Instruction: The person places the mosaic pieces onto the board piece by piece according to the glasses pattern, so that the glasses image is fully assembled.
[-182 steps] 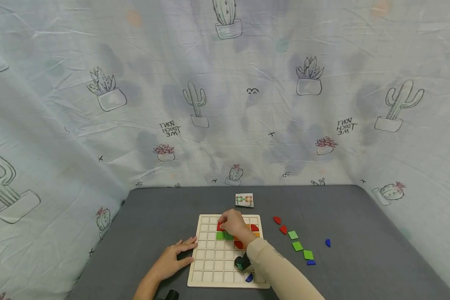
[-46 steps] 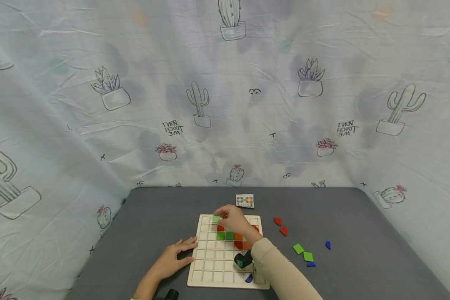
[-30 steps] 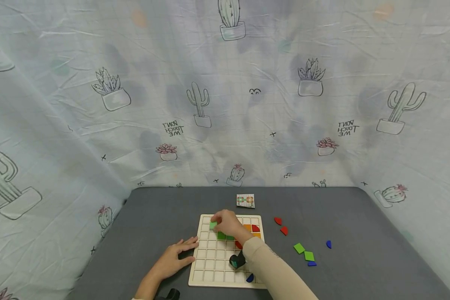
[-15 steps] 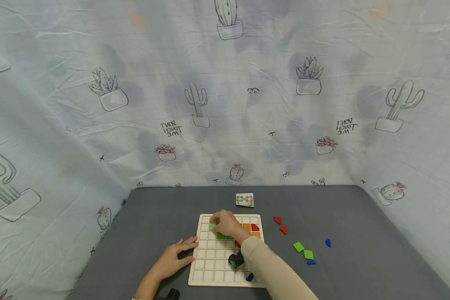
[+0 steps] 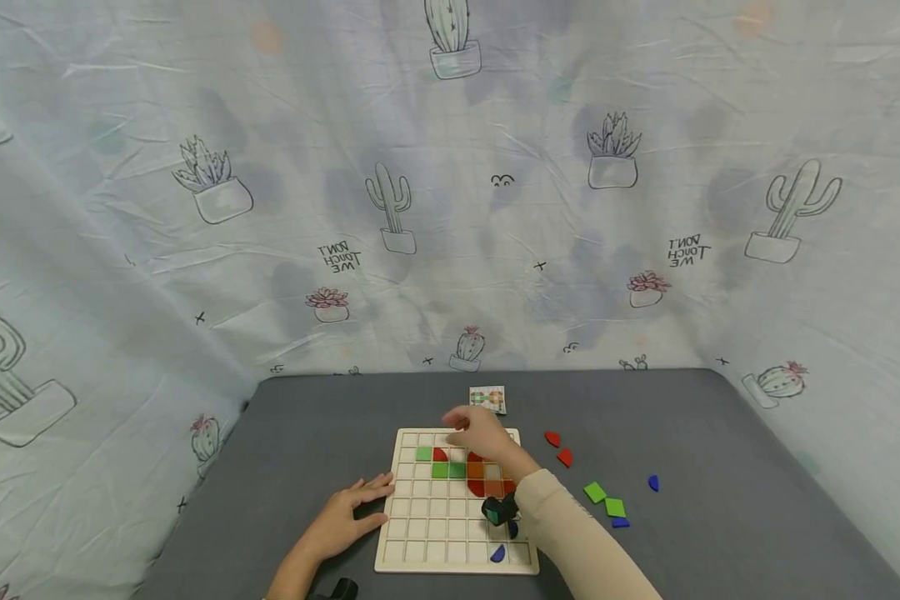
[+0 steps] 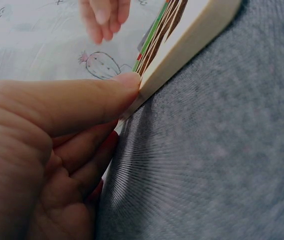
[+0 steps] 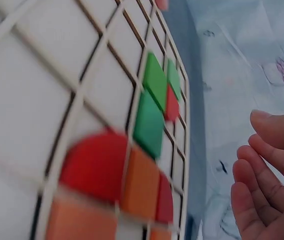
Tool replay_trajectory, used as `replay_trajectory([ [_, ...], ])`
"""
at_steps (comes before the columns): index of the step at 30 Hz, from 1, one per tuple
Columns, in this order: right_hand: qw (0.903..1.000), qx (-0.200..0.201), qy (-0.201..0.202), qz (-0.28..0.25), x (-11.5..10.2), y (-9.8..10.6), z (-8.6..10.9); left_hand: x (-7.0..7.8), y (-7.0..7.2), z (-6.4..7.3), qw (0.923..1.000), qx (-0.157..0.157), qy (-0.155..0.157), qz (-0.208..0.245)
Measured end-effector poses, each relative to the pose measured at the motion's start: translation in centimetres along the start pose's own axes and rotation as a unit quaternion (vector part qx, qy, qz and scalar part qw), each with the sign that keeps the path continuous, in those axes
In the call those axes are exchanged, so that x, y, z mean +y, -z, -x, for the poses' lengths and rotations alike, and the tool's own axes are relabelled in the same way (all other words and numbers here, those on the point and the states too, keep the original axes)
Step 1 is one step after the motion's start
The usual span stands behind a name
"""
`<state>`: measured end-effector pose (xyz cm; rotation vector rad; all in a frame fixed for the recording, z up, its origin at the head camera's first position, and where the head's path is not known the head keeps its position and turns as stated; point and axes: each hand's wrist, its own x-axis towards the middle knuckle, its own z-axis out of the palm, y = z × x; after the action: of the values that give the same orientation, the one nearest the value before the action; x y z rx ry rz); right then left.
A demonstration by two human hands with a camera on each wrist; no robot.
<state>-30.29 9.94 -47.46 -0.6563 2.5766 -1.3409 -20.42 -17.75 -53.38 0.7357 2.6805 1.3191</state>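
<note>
A pale wooden grid board (image 5: 420,529) lies on the table. My left hand (image 5: 348,512) rests at its left edge with fingers extended; the thumb (image 6: 104,97) touches the board's side in the left wrist view. My right hand (image 5: 486,435) hovers over the board's far part, fingers loosely bent and holding nothing. Left of it, a light green square tile (image 5: 424,453) sits in a cell beside a red quarter-round piece (image 5: 440,455). Two green tiles (image 7: 155,80) fill cells in the row nearer me. Red curved pieces (image 7: 99,165) surround an orange tile (image 7: 141,185), partly behind the right arm.
A small pattern card (image 5: 487,399) lies beyond the board. Right of the board are two red pieces (image 5: 565,457), two green tiles (image 5: 595,492) and two blue pieces (image 5: 653,482). A blue half-round piece (image 5: 498,553) lies on the board's near right part.
The right hand brought a light green tile from the right side to the cell left of the red piece, let go, and has lifted away rightward. The left hand has stayed put.
</note>
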Motion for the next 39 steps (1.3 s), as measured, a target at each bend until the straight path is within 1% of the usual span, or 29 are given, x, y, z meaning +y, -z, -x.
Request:
replay_trajectory([
  [4,0.9996,0.026,0.008,-0.005,1.0,1.8,1.2,0.0,0.0,0.1,1.0000,0.000,0.001,0.000],
  [7,0.9987,0.051,0.003,-0.004,2.3,3.2,2.2,0.0,0.0,0.1,1.0000,-0.001,0.003,0.003],
  [11,0.9958,0.085,-0.034,-0.007,4.2,5.1,3.7,0.1,0.0,0.1,1.0000,-0.004,0.005,0.005],
  [15,0.9903,0.119,-0.070,-0.002,6.0,6.9,5.2,0.1,0.0,0.1,1.0000,-0.001,0.002,0.000],
  [19,0.9873,0.139,-0.078,0.001,7.5,8.4,6.7,0.1,-0.1,0.0,1.0000,0.002,0.001,-0.008],
  [21,0.9869,0.141,-0.079,-0.001,8.2,9.0,7.3,0.1,-0.1,0.0,0.9998,0.005,0.001,-0.017],
  [26,0.9857,0.146,-0.085,-0.003,9.3,9.9,8.2,0.0,-0.2,0.0,0.9993,0.010,-0.001,-0.035],
  [29,0.9851,0.146,-0.090,0.001,9.7,10.2,8.4,0.0,-0.2,0.0,0.9993,0.013,-0.001,-0.036],
  [36,0.9837,0.141,-0.110,0.017,10.0,10.0,8.4,0.1,-0.1,0.0,0.9994,0.012,0.000,-0.032],
  [39,0.9844,0.137,-0.107,0.025,9.9,9.8,8.3,0.1,-0.1,0.0,0.9998,0.008,0.001,-0.020],
])
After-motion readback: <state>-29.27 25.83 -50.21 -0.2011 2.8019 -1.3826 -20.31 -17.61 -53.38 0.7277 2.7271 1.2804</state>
